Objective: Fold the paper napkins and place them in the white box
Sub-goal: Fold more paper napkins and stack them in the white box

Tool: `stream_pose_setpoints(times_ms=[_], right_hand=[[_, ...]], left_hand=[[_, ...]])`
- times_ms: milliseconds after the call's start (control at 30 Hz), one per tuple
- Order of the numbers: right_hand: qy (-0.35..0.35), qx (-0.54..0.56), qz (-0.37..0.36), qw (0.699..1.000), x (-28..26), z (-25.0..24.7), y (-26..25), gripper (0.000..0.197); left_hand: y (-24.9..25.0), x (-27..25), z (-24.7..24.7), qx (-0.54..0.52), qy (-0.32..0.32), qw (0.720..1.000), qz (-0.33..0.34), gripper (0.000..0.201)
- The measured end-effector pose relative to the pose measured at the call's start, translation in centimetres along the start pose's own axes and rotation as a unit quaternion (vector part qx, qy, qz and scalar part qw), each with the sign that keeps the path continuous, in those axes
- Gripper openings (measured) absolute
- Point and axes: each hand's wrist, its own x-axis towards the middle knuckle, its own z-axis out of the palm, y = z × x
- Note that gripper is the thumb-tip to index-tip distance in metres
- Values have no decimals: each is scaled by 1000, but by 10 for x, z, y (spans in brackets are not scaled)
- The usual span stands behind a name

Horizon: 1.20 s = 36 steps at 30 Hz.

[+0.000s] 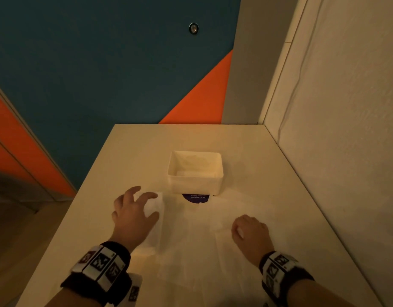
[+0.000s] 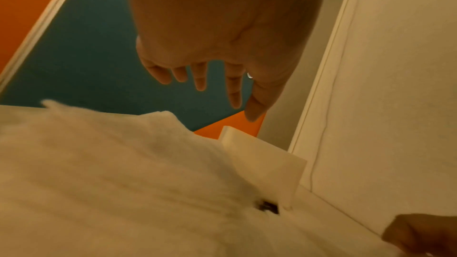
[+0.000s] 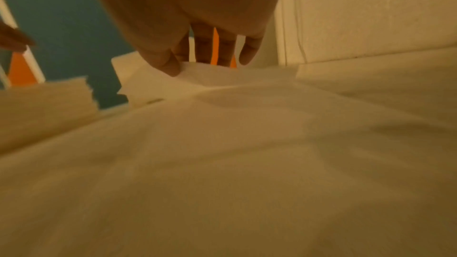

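Note:
The white box [image 1: 195, 185] stands mid-table with folded white paper inside it. An unfolded napkin [image 1: 191, 242] lies flat in front of the box. My right hand [image 1: 237, 231] rests on the napkin's right part with fingers curled; in the right wrist view the thumb and fingers of this hand [image 3: 197, 65] pinch a raised edge of the napkin [image 3: 247, 144]. To the left a stack of napkins [image 1: 156, 227] lies on the table. My left hand [image 1: 146, 204] hovers over the stack [image 2: 111, 163], fingers [image 2: 200, 81] spread and holding nothing.
A purple round sticker [image 1: 195, 198] shows under the box's near side. A pale wall [image 1: 335, 151] runs along the table's right edge. The table [image 1: 135, 156] drops off on the left, with a blue and orange wall behind it.

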Motion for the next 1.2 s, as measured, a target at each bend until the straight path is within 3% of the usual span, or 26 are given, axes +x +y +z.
stream_pose_setpoints(times_ms=[133,267,367,500,567,667,767,867,967,1067,1133,1200], right_hand=[[73,186,56,978,10,-23,-9,23],[89,294,76,949,22,-52,-24,26],[115,363,54,923,29,-72,-40,27],[121,417,-3,901,28,-93,-72,23],[93,441,-40,892,25,-100,-87,19],[42,465,-85,880,20,-104,-102,19],[-2,476,-99,874,18,-103,-103,25],[81,455,-53,885,22,-104,-89,23],[135,438,72,886,27,-107,-65,13],[6,458,137,879,26,-107,-47,16],[-71,499,110,857,21,-107,-46,23],[-92,538,84,833,16,-108,-48,32]], left_hand=[[16,0,1,-124,-19,989,76,42],[44,-2,5,-312,-90,944,54,19],[64,-3,6,-389,-189,901,27,13],[89,-10,3,-506,-316,803,9,46],[98,-13,2,-541,-342,768,37,50],[103,-15,-1,-588,-299,751,26,51],[102,-12,-5,-613,-253,748,-27,47],[92,-6,-5,-646,-252,717,-67,37],[82,-2,-8,-658,-249,705,-88,36],[77,-2,-9,-668,-261,690,-100,46],[77,-2,-6,-667,-271,685,-106,49],[79,-2,-3,-670,-278,680,-111,45]])
